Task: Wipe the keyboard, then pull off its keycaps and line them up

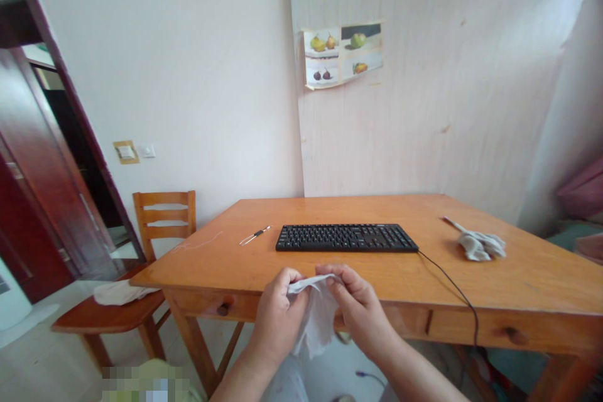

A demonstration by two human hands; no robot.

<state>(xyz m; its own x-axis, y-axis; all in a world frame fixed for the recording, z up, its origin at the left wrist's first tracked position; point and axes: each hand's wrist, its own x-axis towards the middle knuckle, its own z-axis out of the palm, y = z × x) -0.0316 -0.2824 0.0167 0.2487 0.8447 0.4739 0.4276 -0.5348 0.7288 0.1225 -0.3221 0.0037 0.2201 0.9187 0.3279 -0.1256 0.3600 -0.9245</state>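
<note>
Between my two hands hangs a thin white cloth or tissue [316,320], its top edge pinched at both sides. My left hand [281,314] grips one corner between thumb and fingers. With thumb and forefinger, my right hand [355,301] pinches the other side of that edge. Both hands are at the front edge of the wooden table, and the cloth droops below the tabletop. Just beyond them lies a black keyboard [346,238], its cable running off to the right over the table's edge.
On the wooden table [254,270], a slim tool with a black grip [257,235] lies left of the keyboard. A crumpled greyish cloth [480,245] rests at the right, beside a thin stick [452,222]. A wooden chair [164,217] stands left, with white fabric [120,292] on its seat.
</note>
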